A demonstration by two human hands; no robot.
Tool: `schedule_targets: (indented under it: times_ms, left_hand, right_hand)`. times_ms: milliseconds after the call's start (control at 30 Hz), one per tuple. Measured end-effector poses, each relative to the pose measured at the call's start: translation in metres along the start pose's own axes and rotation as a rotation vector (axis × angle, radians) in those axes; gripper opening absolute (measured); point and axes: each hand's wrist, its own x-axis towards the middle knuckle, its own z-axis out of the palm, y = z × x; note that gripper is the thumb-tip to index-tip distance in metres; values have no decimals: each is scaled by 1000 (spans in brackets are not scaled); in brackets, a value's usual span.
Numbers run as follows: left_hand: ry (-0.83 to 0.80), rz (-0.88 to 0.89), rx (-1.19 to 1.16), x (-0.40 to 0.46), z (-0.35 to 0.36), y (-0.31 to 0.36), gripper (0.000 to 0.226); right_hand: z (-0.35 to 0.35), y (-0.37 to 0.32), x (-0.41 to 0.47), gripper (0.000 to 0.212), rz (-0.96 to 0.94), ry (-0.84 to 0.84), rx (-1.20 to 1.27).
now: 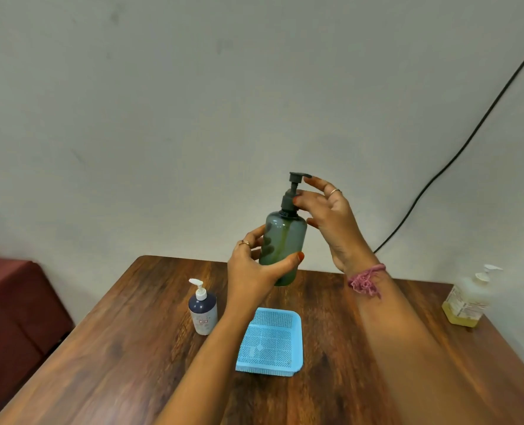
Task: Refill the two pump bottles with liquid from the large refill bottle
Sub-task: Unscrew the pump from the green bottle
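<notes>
I hold a translucent grey-green pump bottle (285,240) upright in the air above the wooden table (126,348). My left hand (254,265) wraps around its lower body. My right hand (331,216) has its fingertips on the dark pump collar and head (291,194). A small dark-blue pump bottle (203,311) with a white pump stands on the table to the left. A larger clear bottle (466,299) with yellow liquid at the bottom and a white pump stands at the table's right edge.
A light-blue perforated plastic tray (297,338) lies on the table in front of me. A dark red seat (12,302) is beyond the left edge. A black cable (469,139) runs down the wall at right.
</notes>
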Motion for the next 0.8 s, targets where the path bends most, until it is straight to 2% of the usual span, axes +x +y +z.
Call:
schedule_targets:
  times_ms: [100,267,467,633,800]
  left_hand:
    - [-6,-3,9,0,1,0,74]
    - [-5,-14,2,0,1,0,71]
    - [-11,-13,15,0,4,-2,77]
    - [-5,-16,21,1,4,-7,77]
    - [-17,-17,20,0,5,-8,77]
  right_hand:
    - [1,0,1,56,-19,21,-59]
    - [-4,0,3,41,5,-16,-53]
    - [-2,-2,3,56,-19,25,-89]
    - [-5,-3,4,43,13,-6,-79]
    - [-3,-2,4,58,4,6,-144]
